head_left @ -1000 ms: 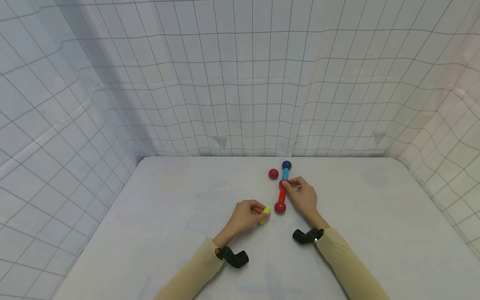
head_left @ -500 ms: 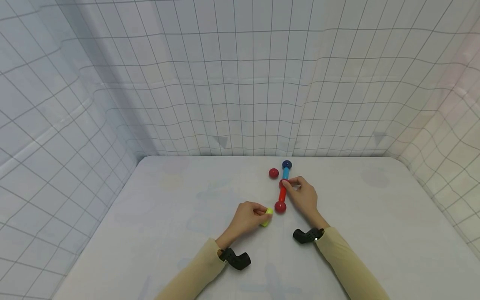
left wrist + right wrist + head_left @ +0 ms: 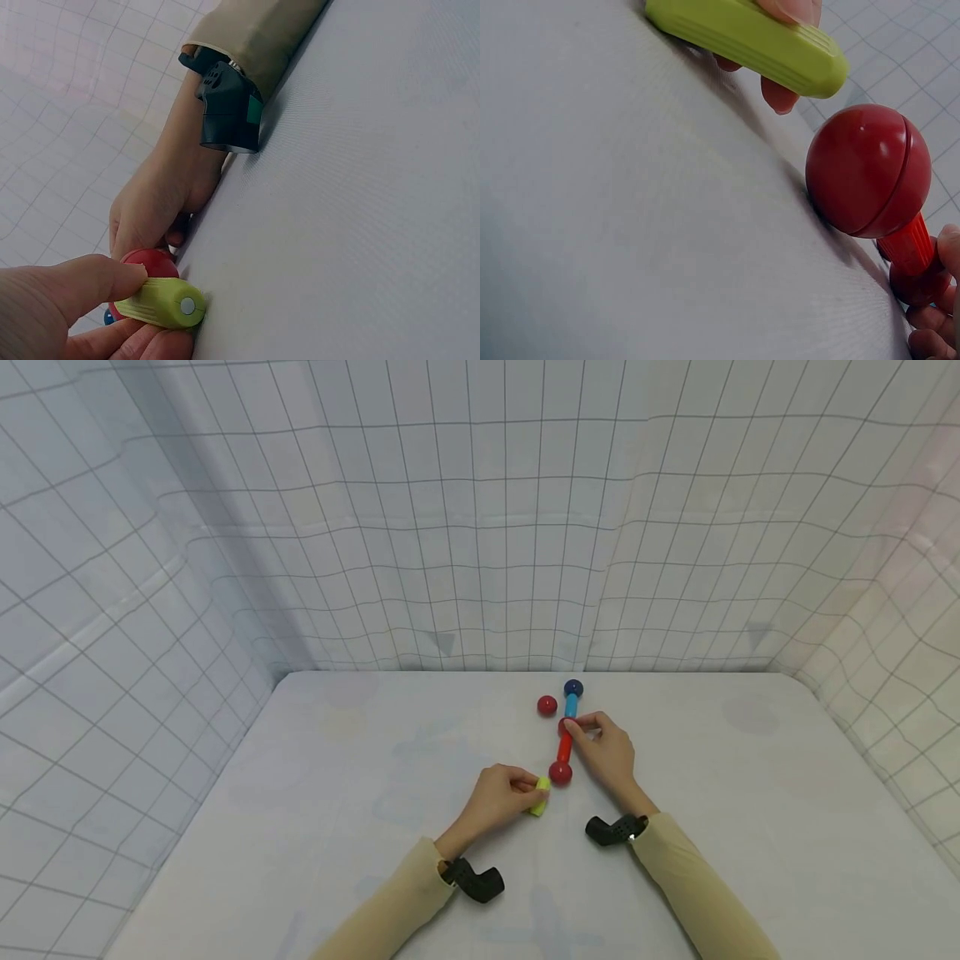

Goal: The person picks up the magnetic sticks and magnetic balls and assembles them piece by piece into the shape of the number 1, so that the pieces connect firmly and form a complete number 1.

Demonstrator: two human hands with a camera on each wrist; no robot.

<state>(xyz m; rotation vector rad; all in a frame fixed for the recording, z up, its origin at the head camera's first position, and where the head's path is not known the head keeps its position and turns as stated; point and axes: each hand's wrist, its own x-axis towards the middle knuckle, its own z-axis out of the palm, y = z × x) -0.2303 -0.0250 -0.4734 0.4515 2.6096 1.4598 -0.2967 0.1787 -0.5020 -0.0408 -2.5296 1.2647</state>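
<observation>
My left hand (image 3: 498,797) pinches a yellow-green magnetic rod (image 3: 750,45) between thumb and fingers. A silvery round tip shows at the rod's end in the left wrist view. Close by, a red ball (image 3: 560,773) forms the near end of a chain; a small gap parts it from the rod in the right wrist view. From that ball run a red rod (image 3: 565,747), a second red ball (image 3: 564,725), a light blue rod (image 3: 572,706) and a dark blue ball (image 3: 573,687). My right hand (image 3: 606,753) pinches the chain at its middle red ball, which the fingers partly cover.
A loose red ball (image 3: 547,705) lies left of the chain's far end. The white table (image 3: 315,843) reaches back to a white grid-patterned curtain (image 3: 480,527), which also hangs along both sides. Each wrist wears a black camera, the left one (image 3: 480,883) close above the table.
My left hand has moved slightly right with the yellow-green rod, bringing it nearer the closest red ball. The rod has turned a little steeper. My right hand and the chain stay nearly still.
</observation>
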